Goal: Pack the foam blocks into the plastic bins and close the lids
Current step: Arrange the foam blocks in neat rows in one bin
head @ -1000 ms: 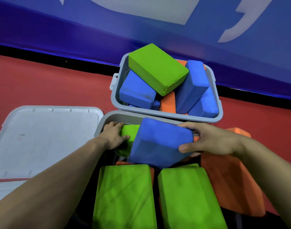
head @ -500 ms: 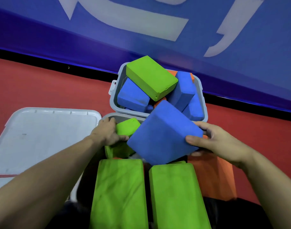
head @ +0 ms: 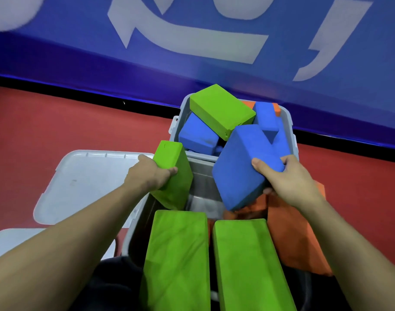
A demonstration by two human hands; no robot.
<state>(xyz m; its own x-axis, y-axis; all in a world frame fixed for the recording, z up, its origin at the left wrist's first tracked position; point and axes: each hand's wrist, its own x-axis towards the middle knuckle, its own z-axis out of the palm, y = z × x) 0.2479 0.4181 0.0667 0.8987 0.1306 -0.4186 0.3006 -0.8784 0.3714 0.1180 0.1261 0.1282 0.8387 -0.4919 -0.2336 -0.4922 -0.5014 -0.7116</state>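
Foam blocks in green, blue and orange fill two grey plastic bins on a red floor, seen from above by the person packing them. The left hand (head: 150, 173) grips a green block (head: 173, 173), fingers and thumb curled around its side, holding it upright and tilted at the left edge of the near bin (head: 201, 178). The right hand (head: 288, 180) grips a large blue block (head: 241, 167) at its right corner, thumb on the top face and fingers wrapped beneath, holding it tilted above the near bin's far wall.

In the near bin, two long green blocks (head: 178, 257) lie side by side at the bottom of the view, with orange blocks (head: 293, 232) to their right, under the right forearm. The far bin (head: 290, 122) stands just behind, touching the near one, heaped above its rim: a green block (head: 221, 110) rests on top of blue blocks (head: 196, 135), with orange showing at the back. A pale lid (head: 84, 182) lies flat on the floor to the left of the near bin. A blue wall (head: 79, 46) with large pale markings rises behind.
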